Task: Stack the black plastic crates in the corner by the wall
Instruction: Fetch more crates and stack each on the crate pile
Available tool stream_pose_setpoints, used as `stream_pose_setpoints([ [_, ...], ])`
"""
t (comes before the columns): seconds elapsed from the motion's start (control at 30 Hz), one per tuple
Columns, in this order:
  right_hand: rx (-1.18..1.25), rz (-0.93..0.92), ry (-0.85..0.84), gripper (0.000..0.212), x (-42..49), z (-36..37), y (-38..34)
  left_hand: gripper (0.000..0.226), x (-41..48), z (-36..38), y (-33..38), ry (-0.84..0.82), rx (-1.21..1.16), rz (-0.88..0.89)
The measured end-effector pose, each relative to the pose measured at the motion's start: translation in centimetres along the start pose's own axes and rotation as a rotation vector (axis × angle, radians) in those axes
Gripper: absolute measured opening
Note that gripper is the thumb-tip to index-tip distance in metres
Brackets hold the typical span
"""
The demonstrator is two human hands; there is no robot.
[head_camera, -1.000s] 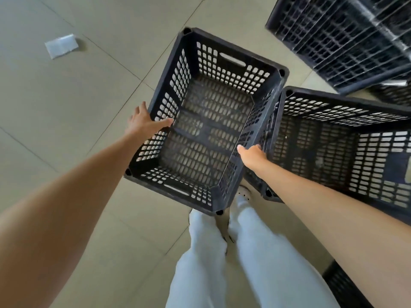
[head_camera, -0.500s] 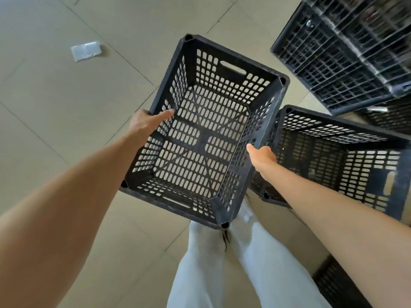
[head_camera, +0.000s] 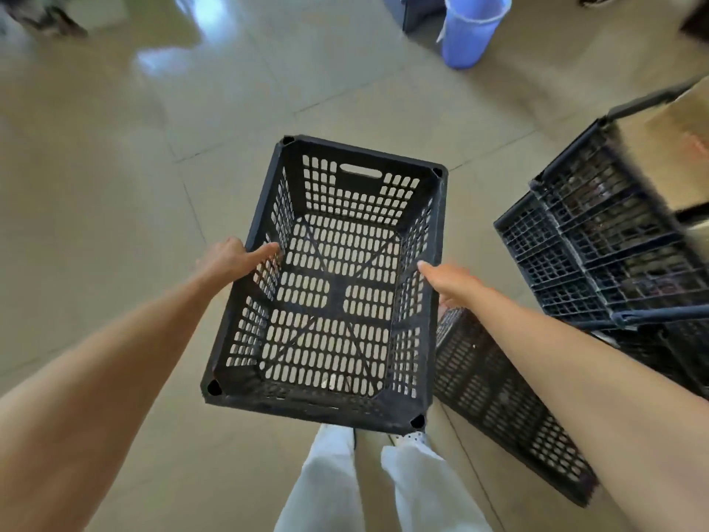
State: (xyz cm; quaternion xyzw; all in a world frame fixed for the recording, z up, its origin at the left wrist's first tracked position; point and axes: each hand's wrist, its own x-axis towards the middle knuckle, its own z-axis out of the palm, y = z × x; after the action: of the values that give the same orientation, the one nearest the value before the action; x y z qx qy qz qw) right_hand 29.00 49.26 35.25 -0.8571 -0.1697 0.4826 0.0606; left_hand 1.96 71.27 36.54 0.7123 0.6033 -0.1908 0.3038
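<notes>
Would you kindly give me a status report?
Left hand, right hand both grip black crate by long rims. Crate off floor, empty. Other crates at right, blue bin far ahead.

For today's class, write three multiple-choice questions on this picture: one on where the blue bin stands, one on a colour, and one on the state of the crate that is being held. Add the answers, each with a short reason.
1. Where is the blue bin?
A. On the floor beyond the held crate
B. Inside the held crate
C. Between the person's feet

2. What colour are the trousers?
A. Red
B. White
C. Black

3. What is in the held crate?
A. Bottles
B. A lid
C. Nothing

Answers:
1 A: the bin stands at the top of the view, well past the crate.
2 B: both legs below the crate are white.
3 C: the floor shows through the bare slotted bottom, while the left hand and the right hand grip the side rims.
</notes>
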Motion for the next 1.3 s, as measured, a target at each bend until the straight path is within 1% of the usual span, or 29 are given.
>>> stream_pose_setpoints([
  [0.1,-0.087,-0.125,0.011,0.061,-3.3,-1.5,-1.4,0.088,-5.8,-0.3,-3.7,0.047,-0.051,-0.070],
  [0.17,-0.174,-0.202,0.026,0.062,-5.3,-1.9,-2.2,0.077,-10.2,0.2,-6.0,0.108,-0.060,-0.141],
  [0.27,-0.383,-0.328,0.058,0.061,-9.5,-1.5,-3.8,0.059,-17.1,1.9,-9.8,0.189,-0.084,-0.246],
  [0.37,-0.543,-0.466,0.086,0.061,-13.1,0.8,-5.7,0.048,-23.5,5.2,-14.7,0.227,-0.238,-0.351],
  [0.43,-0.637,-0.537,0.068,0.059,-15.7,3.3,-6.9,0.049,-27.5,7.9,-18.4,0.222,-0.360,-0.429],
  [0.5,-0.740,-0.628,0.027,0.052,-19.0,6.4,-8.0,0.049,-32.1,10.5,-21.9,0.217,-0.438,-0.513],
  [0.6,-0.886,-0.766,-0.042,0.042,-24.3,12.5,-8.7,0.044,-40.5,13.9,-25.3,0.237,-0.528,-0.632],
  [0.67,-0.964,-0.846,-0.089,0.045,-27.6,17.3,-8.8,0.041,-46.3,16.0,-27.0,0.266,-0.549,-0.733],
  [0.8,-1.108,-1.003,-0.237,0.048,-35.3,27.8,-7.6,0.043,-57.1,21.5,-31.7,0.276,-0.639,-0.933],
  [0.9,-1.247,-1.138,-0.290,0.049,-41.6,36.1,-5.4,0.043,-64.9,26.1,-35.5,0.300,-0.733,-1.084],
  [1.0,-1.374,-1.216,-0.352,0.043,-47.7,44.3,-2.6,0.045,-72.4,30.6,-39.3,0.335,-0.794,-1.227],
  [1.07,-1.472,-1.273,-0.397,0.043,-51.7,49.3,-1.0,0.045,-76.7,33.1,-41.9,0.359,-0.824,-1.310],
  [1.2,-1.595,-1.380,-0.480,0.043,-61.4,59.6,2.5,0.041,-85.6,37.1,-48.3,0.407,-0.883,-1.431],
  [1.3,-1.604,-1.499,-0.516,0.039,-68.2,67.5,4.5,0.039,-91.9,39.0,-53.6,0.431,-0.916,-1.528],
])
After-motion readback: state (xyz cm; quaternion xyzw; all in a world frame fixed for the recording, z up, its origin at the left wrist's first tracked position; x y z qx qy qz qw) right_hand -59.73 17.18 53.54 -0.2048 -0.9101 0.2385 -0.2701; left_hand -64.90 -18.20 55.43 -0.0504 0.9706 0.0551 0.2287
